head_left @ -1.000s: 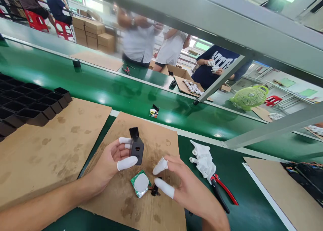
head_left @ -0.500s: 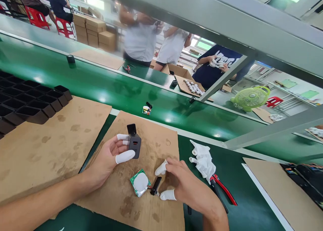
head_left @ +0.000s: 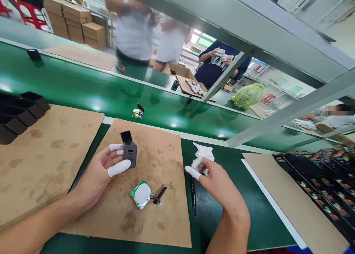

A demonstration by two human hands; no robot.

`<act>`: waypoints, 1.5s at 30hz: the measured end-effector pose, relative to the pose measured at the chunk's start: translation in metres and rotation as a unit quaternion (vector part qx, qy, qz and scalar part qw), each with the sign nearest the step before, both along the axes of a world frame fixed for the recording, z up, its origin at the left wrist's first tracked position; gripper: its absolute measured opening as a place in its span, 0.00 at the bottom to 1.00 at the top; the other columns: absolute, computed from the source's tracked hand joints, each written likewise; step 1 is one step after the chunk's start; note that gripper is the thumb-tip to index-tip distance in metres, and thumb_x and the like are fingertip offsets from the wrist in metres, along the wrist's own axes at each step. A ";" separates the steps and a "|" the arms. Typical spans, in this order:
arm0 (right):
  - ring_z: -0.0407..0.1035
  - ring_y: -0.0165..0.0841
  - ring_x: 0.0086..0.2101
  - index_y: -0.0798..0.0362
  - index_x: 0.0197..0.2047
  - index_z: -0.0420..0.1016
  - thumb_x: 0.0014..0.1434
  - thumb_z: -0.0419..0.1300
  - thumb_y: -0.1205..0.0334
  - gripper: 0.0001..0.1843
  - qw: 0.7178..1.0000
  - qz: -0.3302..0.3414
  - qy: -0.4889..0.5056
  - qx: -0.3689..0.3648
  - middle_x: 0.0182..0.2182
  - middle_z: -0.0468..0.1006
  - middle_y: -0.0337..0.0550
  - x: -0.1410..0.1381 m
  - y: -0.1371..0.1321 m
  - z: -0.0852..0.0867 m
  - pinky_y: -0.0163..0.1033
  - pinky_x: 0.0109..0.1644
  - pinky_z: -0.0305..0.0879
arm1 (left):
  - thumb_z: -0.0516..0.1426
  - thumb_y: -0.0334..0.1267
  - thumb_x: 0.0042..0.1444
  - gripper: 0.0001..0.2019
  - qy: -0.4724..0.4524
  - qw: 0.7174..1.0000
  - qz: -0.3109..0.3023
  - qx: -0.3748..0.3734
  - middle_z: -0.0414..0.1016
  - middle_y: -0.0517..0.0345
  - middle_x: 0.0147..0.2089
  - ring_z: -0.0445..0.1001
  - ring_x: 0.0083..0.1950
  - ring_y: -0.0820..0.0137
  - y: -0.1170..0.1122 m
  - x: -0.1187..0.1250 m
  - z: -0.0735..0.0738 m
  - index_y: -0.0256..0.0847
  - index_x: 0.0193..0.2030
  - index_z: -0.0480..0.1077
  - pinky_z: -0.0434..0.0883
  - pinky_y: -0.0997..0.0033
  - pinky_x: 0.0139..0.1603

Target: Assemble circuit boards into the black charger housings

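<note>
My left hand [head_left: 107, 163], in white finger cots, grips a black charger housing [head_left: 130, 154] with a slot in its front and a black flap raised on top. My right hand [head_left: 212, 178], also in finger cots, hovers right of the cardboard, its slightly blurred thumb and index finger a little apart. It is closest to a crumpled white cloth [head_left: 203, 150] and a black pen-like tool [head_left: 194, 200]. Between the hands, on the cardboard, lies a green circuit board [head_left: 142, 194] with a round white pad, wired to a small black piece [head_left: 160, 195].
A cardboard sheet [head_left: 155, 224] covers the bench before me. Black trays [head_left: 20, 113] stand at left, and many dark parts [head_left: 318, 180] at right. Another small circuit board [head_left: 138, 112] rests on the green belt [head_left: 105, 94]. A metal frame [head_left: 222, 83] crosses overhead; people work beyond.
My right hand has moved away from the black wired piece to beside the white cloth. The red-handled pliers are now out of sight. The view has shifted right.
</note>
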State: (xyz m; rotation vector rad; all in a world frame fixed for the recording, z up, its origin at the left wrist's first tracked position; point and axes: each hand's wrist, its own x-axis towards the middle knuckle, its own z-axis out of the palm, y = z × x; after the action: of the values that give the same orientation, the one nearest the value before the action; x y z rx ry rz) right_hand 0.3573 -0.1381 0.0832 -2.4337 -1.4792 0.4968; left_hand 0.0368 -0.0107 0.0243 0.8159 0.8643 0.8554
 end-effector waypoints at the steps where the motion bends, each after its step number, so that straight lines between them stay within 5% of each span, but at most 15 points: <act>1: 0.70 0.39 0.30 0.46 0.33 0.77 0.65 0.66 0.46 0.15 0.999 -0.041 -0.027 -0.005 0.32 0.83 0.44 0.003 -0.009 -0.002 0.42 0.36 0.62 | 0.86 0.50 0.33 0.44 0.005 1.000 0.001 -0.006 0.88 0.42 0.60 0.84 0.67 0.42 0.001 0.000 0.001 0.41 0.57 0.77 0.73 0.39 0.78; 5: 0.65 0.39 0.25 0.45 0.32 0.72 0.63 0.64 0.49 0.12 0.987 -0.130 -0.091 -0.015 0.27 0.79 0.44 -0.004 -0.042 -0.021 0.41 0.31 0.50 | 0.87 0.48 0.28 0.45 0.003 0.999 0.014 -0.032 0.89 0.42 0.59 0.84 0.68 0.39 0.000 0.003 0.003 0.41 0.55 0.77 0.69 0.33 0.81; 13: 0.82 0.46 0.40 0.48 0.43 0.78 0.70 0.53 0.48 0.17 0.992 -0.093 -0.039 0.078 0.42 0.86 0.52 -0.027 -0.050 -0.059 0.48 0.44 0.75 | 0.86 0.55 0.33 0.43 -0.020 0.999 -0.017 -0.046 0.91 0.41 0.54 0.84 0.69 0.39 -0.005 0.003 0.001 0.38 0.55 0.81 0.74 0.38 0.80; 16: 0.80 0.41 0.36 0.49 0.48 0.82 0.75 0.58 0.48 0.16 0.978 -0.050 -0.008 0.202 0.39 0.84 0.47 -0.048 -0.044 -0.051 0.45 0.41 0.77 | 0.86 0.54 0.34 0.42 -0.014 0.999 -0.033 -0.031 0.90 0.39 0.60 0.85 0.68 0.39 -0.006 0.002 -0.001 0.38 0.54 0.82 0.78 0.39 0.76; 20: 0.80 0.34 0.38 0.44 0.57 0.85 0.79 0.64 0.62 0.10 0.935 0.090 0.029 0.342 0.43 0.81 0.42 -0.096 -0.032 -0.019 0.36 0.42 0.78 | 0.86 0.52 0.35 0.40 -0.015 0.999 -0.042 -0.015 0.89 0.38 0.62 0.88 0.64 0.41 -0.006 0.002 -0.005 0.38 0.54 0.81 0.84 0.43 0.70; 24: 0.81 0.31 0.37 0.45 0.58 0.85 0.78 0.64 0.70 0.13 0.928 0.156 0.023 0.337 0.43 0.81 0.41 -0.130 -0.015 0.013 0.33 0.40 0.77 | 0.86 0.51 0.34 0.41 -0.014 0.999 -0.037 -0.008 0.90 0.37 0.61 0.90 0.59 0.43 -0.006 0.003 -0.008 0.37 0.54 0.81 0.87 0.46 0.65; 27: 0.79 0.31 0.33 0.49 0.48 0.85 0.80 0.62 0.68 0.10 0.927 0.173 0.000 0.334 0.38 0.78 0.41 -0.137 -0.002 0.022 0.33 0.34 0.74 | 0.86 0.47 0.32 0.40 -0.003 1.000 -0.021 -0.006 0.91 0.37 0.59 0.91 0.57 0.44 -0.006 0.003 -0.006 0.38 0.52 0.81 0.88 0.47 0.63; 31: 0.76 0.31 0.30 0.49 0.37 0.79 0.80 0.59 0.67 0.16 0.937 0.172 0.006 0.303 0.36 0.76 0.42 -0.137 0.005 0.020 0.33 0.30 0.72 | 0.86 0.38 0.27 0.39 0.009 1.000 -0.017 -0.006 0.92 0.39 0.56 0.91 0.57 0.44 -0.007 0.003 0.001 0.39 0.50 0.80 0.88 0.50 0.61; 37: 0.76 0.30 0.30 0.49 0.37 0.77 0.77 0.59 0.72 0.15 0.943 0.174 -0.022 0.284 0.39 0.78 0.43 -0.141 0.004 0.011 0.33 0.34 0.73 | 0.85 0.41 0.33 0.37 0.011 1.000 -0.010 0.015 0.92 0.42 0.53 0.91 0.56 0.49 -0.010 0.003 0.001 0.39 0.52 0.79 0.87 0.55 0.59; 45: 0.73 0.31 0.28 0.49 0.37 0.77 0.79 0.58 0.69 0.16 0.941 0.174 -0.063 0.284 0.37 0.76 0.42 -0.148 0.008 0.012 0.34 0.32 0.71 | 0.84 0.44 0.36 0.38 0.068 0.994 0.002 0.089 0.90 0.45 0.56 0.88 0.60 0.48 -0.015 0.001 -0.004 0.43 0.54 0.78 0.83 0.47 0.68</act>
State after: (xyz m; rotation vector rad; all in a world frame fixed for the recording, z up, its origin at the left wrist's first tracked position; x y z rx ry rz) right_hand 0.2091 -0.1304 0.0954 -1.7907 -1.8089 -0.0392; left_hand 0.0374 -0.0256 0.0208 1.0382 0.9185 0.8963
